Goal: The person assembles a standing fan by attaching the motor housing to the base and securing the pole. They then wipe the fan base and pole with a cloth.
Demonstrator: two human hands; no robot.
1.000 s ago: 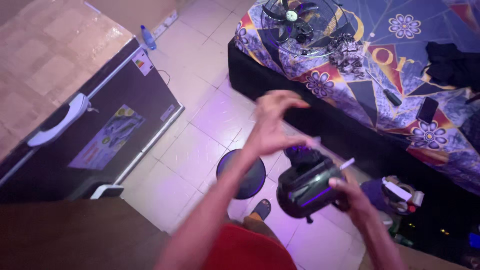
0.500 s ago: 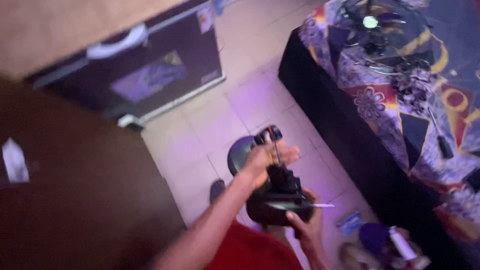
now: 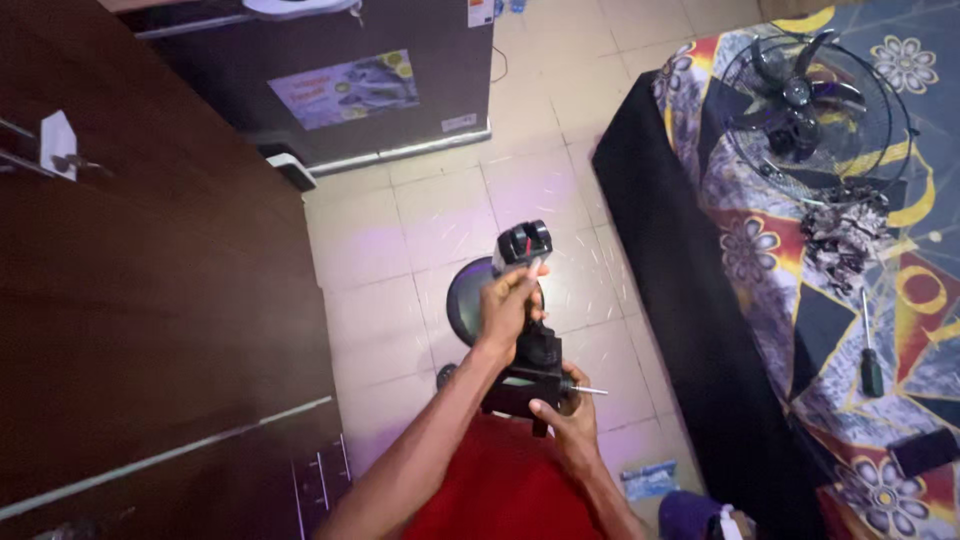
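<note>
My left hand grips the upper neck of a black fan motor unit, just below its red-and-black switch head. My right hand holds the lower motor body from underneath, beside a thin metal shaft that sticks out to the right. The unit is held over the tiled floor, above a round dark fan base.
A dark wooden cabinet fills the left side. A black chest appliance stands at the top. On the right, a patterned cloth-covered bed carries a fan cage with blades, a screwdriver and a small dark heap.
The view has swung so the cabinet lies left and the bed right. My left hand went from spread open in the air to closed on the unit's neck.
</note>
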